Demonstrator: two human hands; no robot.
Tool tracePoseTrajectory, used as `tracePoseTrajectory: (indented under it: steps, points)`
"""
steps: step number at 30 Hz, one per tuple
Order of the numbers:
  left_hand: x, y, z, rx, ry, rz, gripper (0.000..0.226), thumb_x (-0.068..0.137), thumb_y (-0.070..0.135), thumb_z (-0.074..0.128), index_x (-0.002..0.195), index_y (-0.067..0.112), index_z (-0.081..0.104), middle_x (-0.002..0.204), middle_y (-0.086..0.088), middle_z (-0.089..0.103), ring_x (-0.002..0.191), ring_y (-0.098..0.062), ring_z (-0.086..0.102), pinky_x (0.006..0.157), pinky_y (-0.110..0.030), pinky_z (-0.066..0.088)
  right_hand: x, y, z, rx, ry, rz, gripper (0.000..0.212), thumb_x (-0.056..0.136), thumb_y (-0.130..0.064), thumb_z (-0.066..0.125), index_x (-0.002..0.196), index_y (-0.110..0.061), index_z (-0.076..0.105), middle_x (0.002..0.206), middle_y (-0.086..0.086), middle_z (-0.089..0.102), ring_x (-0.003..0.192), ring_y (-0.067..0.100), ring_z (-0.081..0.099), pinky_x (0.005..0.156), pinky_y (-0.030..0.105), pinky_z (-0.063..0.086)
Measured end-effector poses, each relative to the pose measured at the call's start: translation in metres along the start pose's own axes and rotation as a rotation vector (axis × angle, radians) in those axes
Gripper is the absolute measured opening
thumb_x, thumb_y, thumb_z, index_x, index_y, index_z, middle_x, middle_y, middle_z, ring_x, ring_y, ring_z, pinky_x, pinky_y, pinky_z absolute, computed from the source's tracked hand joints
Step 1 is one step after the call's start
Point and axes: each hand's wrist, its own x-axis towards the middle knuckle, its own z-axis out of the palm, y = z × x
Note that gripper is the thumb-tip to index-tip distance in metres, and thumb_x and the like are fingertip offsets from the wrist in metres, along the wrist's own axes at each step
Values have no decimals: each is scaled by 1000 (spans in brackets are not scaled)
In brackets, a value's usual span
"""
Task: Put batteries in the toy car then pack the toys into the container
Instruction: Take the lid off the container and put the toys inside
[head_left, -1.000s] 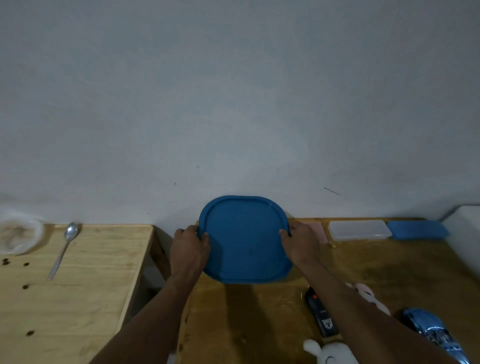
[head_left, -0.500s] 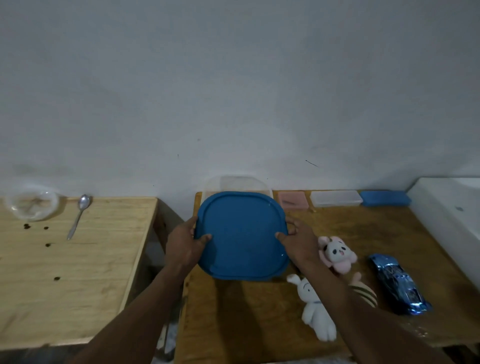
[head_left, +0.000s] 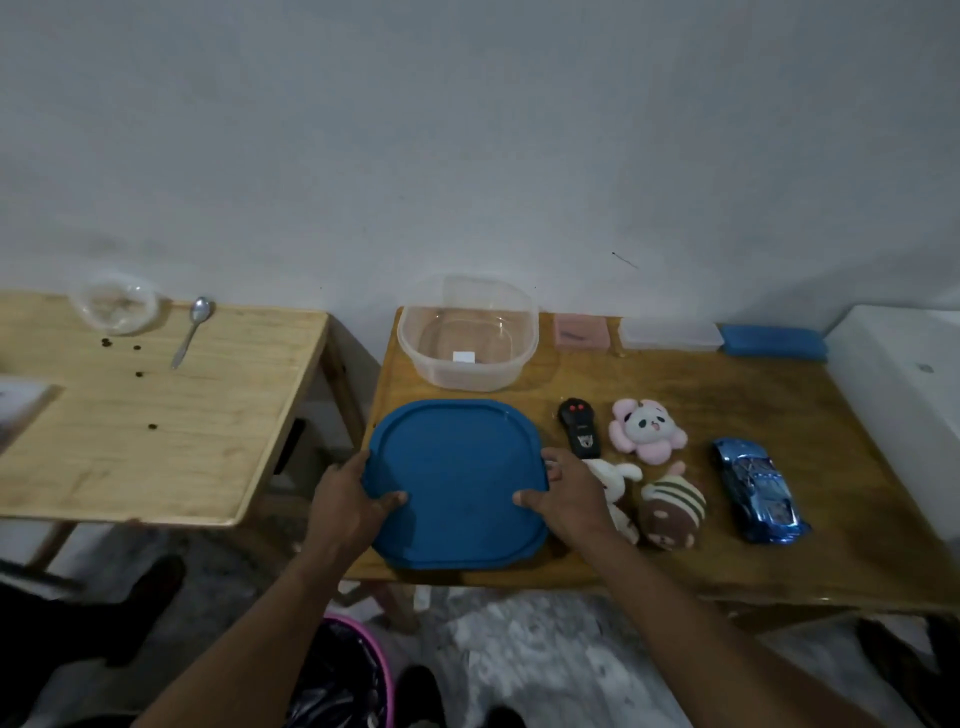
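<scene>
I hold a blue square lid (head_left: 457, 480) flat over the near left corner of the brown table (head_left: 810, 431). My left hand (head_left: 347, 501) grips its left edge and my right hand (head_left: 566, 493) its right edge. Behind the lid stands the clear container (head_left: 467, 332), open and empty. To the right lie a black remote (head_left: 578, 427), a pink panda plush (head_left: 647, 428), a white bunny plush (head_left: 615, 480) partly under my right wrist, a striped brown plush (head_left: 670, 512) and the shiny blue toy car (head_left: 758, 488).
Along the wall sit a pink box (head_left: 580, 332), a clear flat box (head_left: 670, 334) and a blue flat box (head_left: 771, 341). A white unit (head_left: 904, 395) borders the table's right. A lighter table (head_left: 156, 415) on the left carries a spoon (head_left: 191, 330) and a clear bowl (head_left: 115, 304).
The lid came off the container and toward me, down to the table's near edge, with both hands still on it. The view tilted down, bringing the open container and all the toys into sight.
</scene>
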Motion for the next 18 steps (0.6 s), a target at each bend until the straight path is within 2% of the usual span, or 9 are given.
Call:
tracePoseTrajectory:
  steps: [2, 4, 6, 10, 14, 18]
  points:
    - [-10, -11, 7, 14, -17, -42, 98, 56, 68, 71, 139, 22, 48, 122, -5, 62, 105, -26, 63, 85, -44, 58, -7, 9, 8, -30, -44, 12, 70, 70, -12, 83, 130, -10, 48, 116, 2, 58, 98, 12, 50, 78, 25, 44]
    - [-28, -2, 4, 58, -27, -85, 97, 63, 53, 81, 145, 17, 43, 130, -12, 57, 115, -31, 57, 94, -44, 52, -14, 16, 16, -27, -89, 37, 77, 68, -10, 84, 134, -10, 44, 116, 0, 54, 104, 15, 51, 83, 28, 46]
    - [-34, -1, 5, 85, -22, -136, 96, 68, 43, 84, 148, 15, 38, 134, -15, 52, 119, -35, 53, 100, -44, 48, -16, 20, 25, -51, -88, 61, 82, 66, -11, 86, 136, -12, 42, 125, 3, 55, 112, 20, 52, 89, 32, 48]
    - [-28, -7, 8, 89, -14, -154, 94, 70, 39, 84, 148, 14, 37, 135, -16, 50, 121, -36, 51, 102, -45, 46, -12, 25, 38, -92, -8, 106, 75, 65, -17, 86, 130, -14, 48, 123, 3, 61, 109, 22, 58, 90, 38, 52]
    - [-11, -14, 8, 96, -27, -141, 93, 70, 37, 83, 148, 16, 36, 135, -15, 49, 122, -36, 49, 104, -47, 45, -4, 25, 48, -164, 35, 118, 77, 67, -22, 85, 134, -15, 48, 124, 3, 62, 111, 22, 59, 89, 34, 52]
    - [3, -17, 10, 111, -73, -122, 94, 73, 37, 83, 149, 17, 32, 139, -13, 46, 125, -35, 48, 105, -46, 43, 3, 24, 58, -183, 74, 130, 74, 69, -19, 84, 134, -13, 48, 126, 6, 60, 115, 24, 57, 91, 37, 51]
